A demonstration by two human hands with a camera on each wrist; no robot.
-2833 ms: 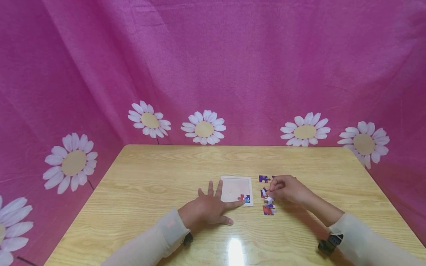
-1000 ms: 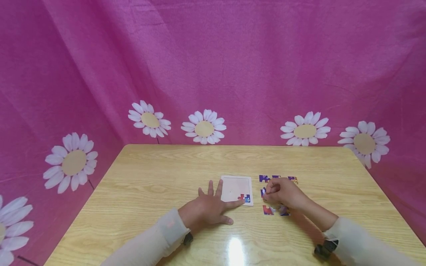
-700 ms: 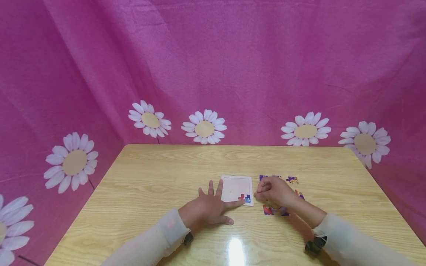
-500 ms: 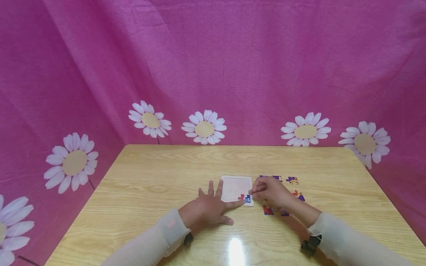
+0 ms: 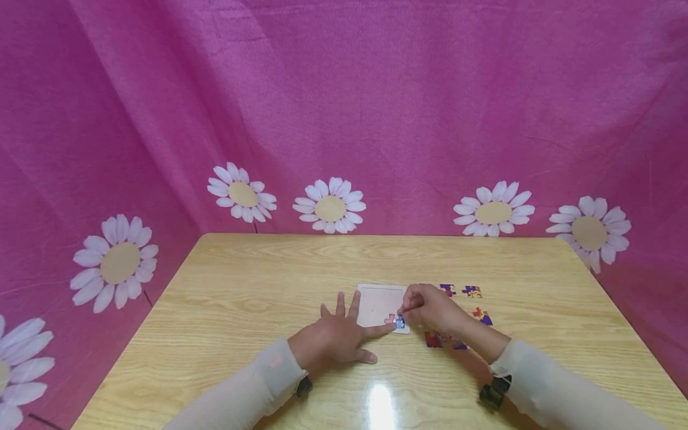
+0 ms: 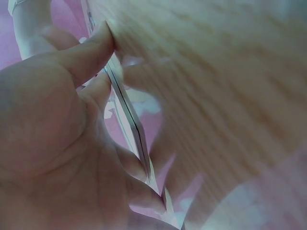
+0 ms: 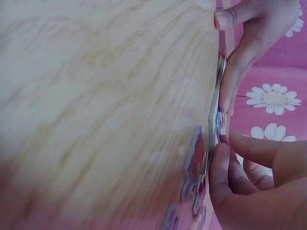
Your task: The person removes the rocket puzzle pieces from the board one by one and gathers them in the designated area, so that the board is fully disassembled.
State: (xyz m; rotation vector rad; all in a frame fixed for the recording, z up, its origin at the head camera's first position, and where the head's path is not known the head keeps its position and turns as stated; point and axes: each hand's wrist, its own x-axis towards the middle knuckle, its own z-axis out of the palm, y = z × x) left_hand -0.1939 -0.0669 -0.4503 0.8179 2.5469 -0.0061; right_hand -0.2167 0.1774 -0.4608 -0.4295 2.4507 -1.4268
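A shallow white puzzle tray (image 5: pixel 373 304) lies on the table, with joined red and blue jigsaw pieces (image 5: pixel 400 323) in its near right corner. My left hand (image 5: pixel 340 338) is spread flat beside it, one finger reaching over the near edge onto those pieces. In the left wrist view the tray's edge (image 6: pixel 125 103) runs along the fingers. At the tray's right side my right hand (image 5: pixel 432 309) pinches a small jigsaw piece (image 7: pixel 223 139) between thumb and fingertips, just above the placed ones. The fingers mostly hide this piece.
Several loose jigsaw pieces lie right of the tray, among them a purple-and-yellow one (image 5: pixel 472 291), an orange-and-purple one (image 5: pixel 482 316) and a red one (image 5: pixel 433 340). Some are partly under the right hand. A pink flowered curtain (image 5: pixel 376 119) hangs behind the wooden table (image 5: pixel 258 269).
My right hand has picked a jigsaw piece from the loose ones and carried it left to the tray's right edge. The left hand has stayed in place.
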